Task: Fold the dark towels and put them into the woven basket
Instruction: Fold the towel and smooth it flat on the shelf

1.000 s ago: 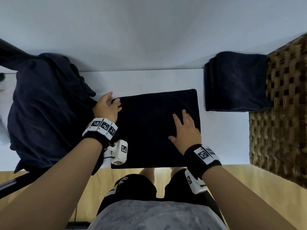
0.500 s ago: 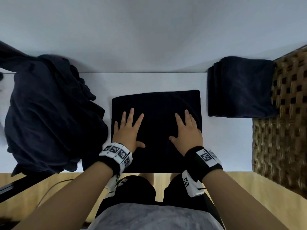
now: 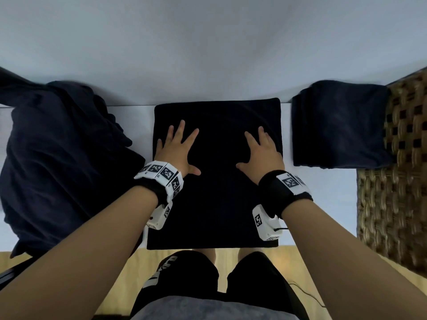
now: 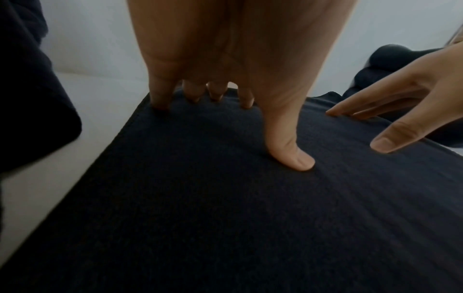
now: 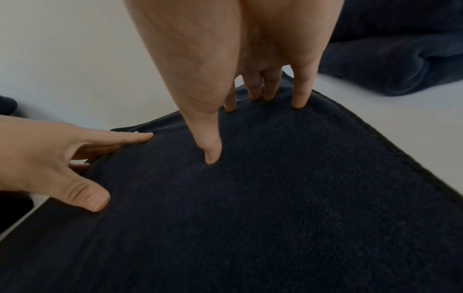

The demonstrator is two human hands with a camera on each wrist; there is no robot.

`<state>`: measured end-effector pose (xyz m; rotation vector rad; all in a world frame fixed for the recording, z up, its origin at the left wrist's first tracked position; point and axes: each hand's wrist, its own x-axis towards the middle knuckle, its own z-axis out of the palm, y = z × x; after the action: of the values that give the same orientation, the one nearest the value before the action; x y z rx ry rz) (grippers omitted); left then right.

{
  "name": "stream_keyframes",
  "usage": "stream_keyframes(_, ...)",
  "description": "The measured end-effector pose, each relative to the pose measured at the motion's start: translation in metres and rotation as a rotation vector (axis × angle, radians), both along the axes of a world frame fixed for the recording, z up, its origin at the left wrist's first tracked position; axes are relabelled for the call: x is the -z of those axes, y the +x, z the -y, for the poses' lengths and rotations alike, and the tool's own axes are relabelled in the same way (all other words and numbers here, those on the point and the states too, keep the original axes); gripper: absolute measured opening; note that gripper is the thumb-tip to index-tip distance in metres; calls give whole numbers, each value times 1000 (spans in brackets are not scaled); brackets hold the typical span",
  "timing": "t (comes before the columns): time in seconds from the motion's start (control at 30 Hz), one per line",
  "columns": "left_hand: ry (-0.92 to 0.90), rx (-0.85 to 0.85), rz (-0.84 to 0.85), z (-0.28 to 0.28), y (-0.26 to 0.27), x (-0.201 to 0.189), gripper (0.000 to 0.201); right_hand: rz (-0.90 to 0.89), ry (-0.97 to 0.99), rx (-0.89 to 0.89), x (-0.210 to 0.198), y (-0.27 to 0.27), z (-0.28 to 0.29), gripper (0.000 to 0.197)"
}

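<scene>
Left hand (image 3: 176, 151), right hand (image 3: 262, 151), flat on folded towel (image 3: 217, 204)

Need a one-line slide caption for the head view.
Both hands, left hand and right hand, press flat on a folded dark towel beside the woven basket.

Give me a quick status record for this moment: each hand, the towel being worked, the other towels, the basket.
left hand: flat, fingers spread, pressing on the towel
right hand: flat, pressing on the same towel
centre towel: folded flat on the white table, near edge at the table's front
folded towels: stacked at right, against the basket
woven basket: far right, interior not visible
unfolded pile: heaped at left
</scene>
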<state>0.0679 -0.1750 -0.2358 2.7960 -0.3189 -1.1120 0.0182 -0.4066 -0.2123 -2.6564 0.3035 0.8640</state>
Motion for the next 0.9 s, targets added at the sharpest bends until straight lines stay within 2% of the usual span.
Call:
stream_keyframes(0.1, 4, 3, 6, 1, 2, 0, 123, 48, 66, 21, -4, -5, 0, 83)
stream_keyframes(0.27, 14, 12, 47, 4, -1, -2, 120, 379, 172, 184, -20, -60, -2, 42)
stream_keyframes(0.4, 32, 8, 138, 8, -10, -5, 115, 222, 165, 436, -21, -123, 5, 15)
stream_keyframes(0.47, 33, -8, 225, 10, -20, -8, 105, 141, 139, 513, -15, -155, 12, 16)
stream_keyframes(0.57, 85, -11, 381, 13, -35, -12, 76, 70, 115, 594, -8, -190, 18, 22)
stream_keyframes(0.7, 104, -87, 300, 17, -57, -11, 40, 33, 128, 688, 0, -218, 19, 25)
stream_keyframes(0.77, 63, -116, 247, 18, -69, -11, 38, 27, 153, 726, 4, -227, 18, 22)
stream_keyframes(0.9, -120, -239, 288, 14, -103, -27, 34, 74, 164, 757, 11, -231, 18, 25)
